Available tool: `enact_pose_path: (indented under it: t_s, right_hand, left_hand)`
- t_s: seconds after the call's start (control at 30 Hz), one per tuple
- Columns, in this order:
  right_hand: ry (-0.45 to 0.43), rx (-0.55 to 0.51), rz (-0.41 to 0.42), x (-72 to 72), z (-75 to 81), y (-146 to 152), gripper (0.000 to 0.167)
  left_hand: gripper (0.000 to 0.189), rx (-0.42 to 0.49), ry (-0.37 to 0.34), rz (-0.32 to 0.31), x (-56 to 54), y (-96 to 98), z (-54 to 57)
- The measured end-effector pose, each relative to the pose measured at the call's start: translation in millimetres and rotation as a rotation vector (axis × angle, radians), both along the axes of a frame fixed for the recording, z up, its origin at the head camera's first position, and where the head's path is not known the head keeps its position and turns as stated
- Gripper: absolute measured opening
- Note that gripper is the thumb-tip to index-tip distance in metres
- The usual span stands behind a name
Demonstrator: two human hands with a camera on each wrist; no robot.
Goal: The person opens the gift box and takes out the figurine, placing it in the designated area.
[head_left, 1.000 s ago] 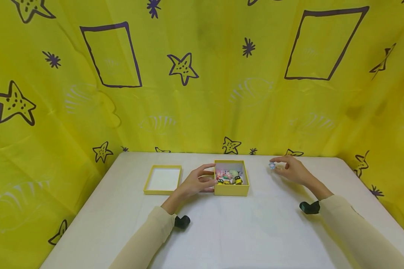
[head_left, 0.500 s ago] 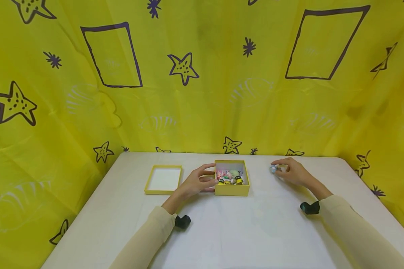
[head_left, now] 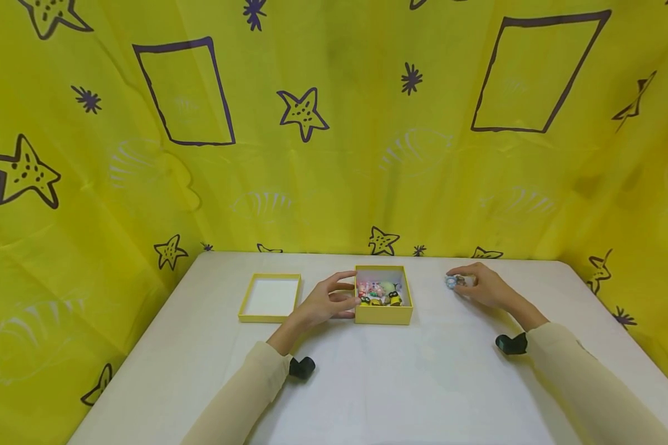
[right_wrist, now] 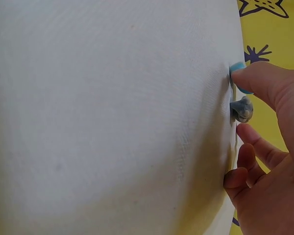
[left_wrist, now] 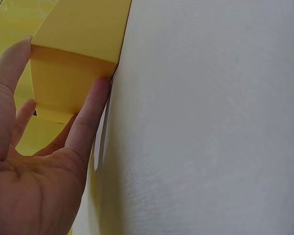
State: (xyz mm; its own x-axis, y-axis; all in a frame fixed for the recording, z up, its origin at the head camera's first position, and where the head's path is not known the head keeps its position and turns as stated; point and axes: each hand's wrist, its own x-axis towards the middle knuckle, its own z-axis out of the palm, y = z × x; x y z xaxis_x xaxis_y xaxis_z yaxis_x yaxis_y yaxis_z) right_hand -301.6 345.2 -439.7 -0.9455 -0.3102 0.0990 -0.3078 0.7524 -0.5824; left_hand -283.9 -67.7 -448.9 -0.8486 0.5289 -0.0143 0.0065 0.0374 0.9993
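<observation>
My left hand (head_left: 320, 304) rests its spread fingertips against the left side of a yellow box (head_left: 383, 315); in the left wrist view the thumb and fingers touch the box wall (left_wrist: 68, 81). Inside the box lie small toy figurines, among them black-and-yellow ones (head_left: 394, 298) and pink ones (head_left: 372, 289). To the right of the box, my right hand (head_left: 487, 285) pinches a small light blue figurine (head_left: 451, 282) down at the tabletop. A grey figurine (right_wrist: 242, 109) stands right beside it, under the hand. The index fingertip is hidden in the right wrist view.
A shallow yellow lid (head_left: 269, 296) with a white inside lies left of the box. The white-covered table (head_left: 401, 383) ends at a yellow patterned curtain (head_left: 334, 185) behind and at both sides. Dark cameras (head_left: 302, 368) sit on both wrists.
My right hand has lowered the light blue figurine to the tabletop, slightly nearer to me, and a grey figurine now shows beside it. The left hand and box have stayed in place.
</observation>
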Motion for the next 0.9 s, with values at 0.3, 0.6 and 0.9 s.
enact_pose_path:
  t_s: [0.3, 0.6, 0.9]
  right_hand:
    - [0.010, 0.028, 0.003, -1.0, -0.3, 0.3, 0.039]
    - [-0.020, 0.020, 0.004, 0.1, 2.1, 0.6, 0.041]
    - [-0.021, 0.018, 0.009, -0.4, 1.1, 0.3, 0.041]
  left_hand:
    - [0.072, -0.012, -0.009, 0.015, -0.3, 0.6, 0.3]
    - [0.072, -0.006, -0.001, 0.011, 1.8, 0.2, 2.6]
    - [0.071, -0.016, 0.013, 0.007, 0.9, -0.6, 0.0]
